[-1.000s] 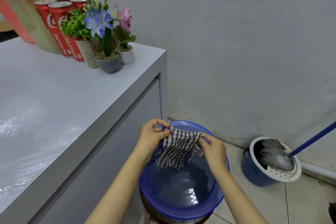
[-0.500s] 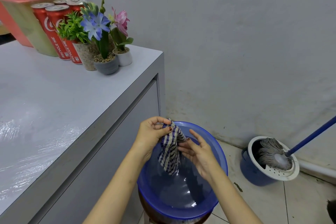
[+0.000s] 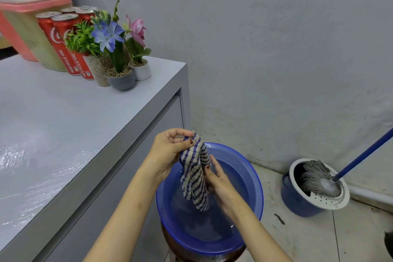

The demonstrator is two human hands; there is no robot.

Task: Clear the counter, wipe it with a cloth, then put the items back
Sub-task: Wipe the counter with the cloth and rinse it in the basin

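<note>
Counter (image 3: pixel 63 123) on the left; at its far end a container (image 3: pixel 32 27), cans (image 3: pixel 63 49) beside it, potted plants (image 3: pixel 121 80) right of the cans. Basin (image 3: pixel 255 176) right of the counter, on a stool (image 3: pixel 180 247), cloth (image 3: pixel 194 176) hanging above it. Mop bucket (image 3: pixel 297 200) farther right by the wall, mop head (image 3: pixel 316 176) inside

I see cloth (image 3: pixel 194 178): blue-checked, bunched, hanging from left hand (image 3: pixel 170 148) over basin (image 3: pixel 252 169) | bench (image 3: pixel 63 125): grey, wet-streaked | cans (image 3: pixel 63 44), flower pots (image 3: pixel 122 80): upright, back corner
</note>
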